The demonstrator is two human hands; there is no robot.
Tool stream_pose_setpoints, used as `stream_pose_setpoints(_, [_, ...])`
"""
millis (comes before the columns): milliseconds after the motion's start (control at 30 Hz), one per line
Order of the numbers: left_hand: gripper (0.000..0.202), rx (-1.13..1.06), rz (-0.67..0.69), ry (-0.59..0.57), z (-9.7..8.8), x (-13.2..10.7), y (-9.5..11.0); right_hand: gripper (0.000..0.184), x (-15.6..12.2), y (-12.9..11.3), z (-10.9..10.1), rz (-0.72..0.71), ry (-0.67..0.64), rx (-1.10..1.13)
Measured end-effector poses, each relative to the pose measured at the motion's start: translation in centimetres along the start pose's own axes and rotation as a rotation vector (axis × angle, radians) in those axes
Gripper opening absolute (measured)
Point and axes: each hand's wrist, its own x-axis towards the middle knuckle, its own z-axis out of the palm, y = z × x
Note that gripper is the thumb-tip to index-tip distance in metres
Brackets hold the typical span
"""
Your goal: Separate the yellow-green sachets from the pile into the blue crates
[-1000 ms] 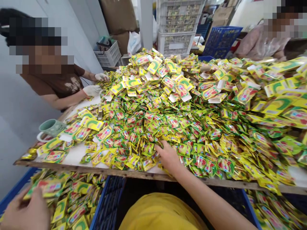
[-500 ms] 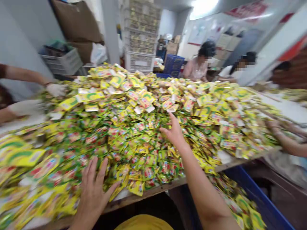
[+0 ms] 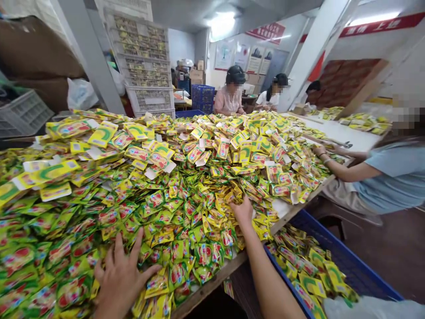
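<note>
A big heap of small yellow and green sachets (image 3: 172, 195) covers the wooden table (image 3: 212, 283). My left hand (image 3: 121, 277) lies flat on the sachets near the front edge, fingers spread. My right hand (image 3: 242, 210) reaches into the heap further right, its fingers curled down among the sachets. Whether it grips any I cannot tell. Larger yellow packets (image 3: 99, 135) lie on top of the heap at the back left.
A blue crate (image 3: 352, 270) with sachets stands below the table at the right. A person in a light blue top (image 3: 388, 177) sits at the right with a hand on the table. Two more people (image 3: 232, 95) work at the far end. White crates (image 3: 142, 62) are stacked behind.
The view has swung right. My left hand has come up from the lower left crate onto the heap. My right hand has pushed out over the heap, then drawn back toward the right edge.
</note>
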Motion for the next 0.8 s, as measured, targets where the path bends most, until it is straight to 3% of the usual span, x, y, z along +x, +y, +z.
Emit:
stream_pose_setpoints(133, [0.085, -0.026, -0.027, 0.03, 0.1, -0.2, 0.4, 0.049, -0.6, -4.2, 0.5, -0.081, 0.07, 0.088])
stream_pose_setpoints(233, [0.08, -0.044, -0.067, 0.038, -0.1, -0.3, 1.3, 0.048, -1.8, -8.8, 0.6, -0.29, 0.044, 0.144])
stream_pose_setpoints(367, [0.074, -0.048, -0.069, 0.052, -0.3, -0.6, 2.7, 0.049, -3.3, -16.0, 1.0, -0.547, -0.115, 0.067])
stream_pose_setpoints(433, [0.07, -0.048, -0.07, 0.079, -0.2, -0.8, 3.1, 0.061, -4.0, -18.7, 1.0, -0.591, -0.228, 0.04])
stream_pose_setpoints(500, [0.069, -0.042, -0.064, 0.091, -0.1, -0.9, 3.2, 0.086, -4.6, -20.0, 0.2, -0.655, -0.377, 0.065])
stream_pose_setpoints(567, [0.069, -0.027, -0.057, 0.092, -0.1, -0.9, 3.0, 0.103, -4.9, -19.3, -1.5, -0.735, -0.475, 0.128])
stream_pose_setpoints(600, [0.07, -0.018, -0.047, 0.089, -0.1, -0.8, 2.9, 0.102, -4.8, -18.0, -2.7, -0.76, -0.465, 0.152])
stream_pose_setpoints(667, [0.071, 0.003, -0.023, 0.086, -0.1, -0.7, 2.5, 0.084, -4.2, -14.0, -5.5, -0.728, -0.304, 0.126])
stream_pose_setpoints(733, [0.071, 0.017, 0.0, 0.083, 0.0, -0.7, 2.1, 0.075, -3.1, -8.4, -7.8, -0.514, -0.035, -0.092])
stream_pose_setpoints(800, [0.071, 0.018, 0.011, 0.077, 0.4, -0.7, 1.7, 0.075, -1.8, -2.5, -9.1, -0.364, 0.054, -0.178])
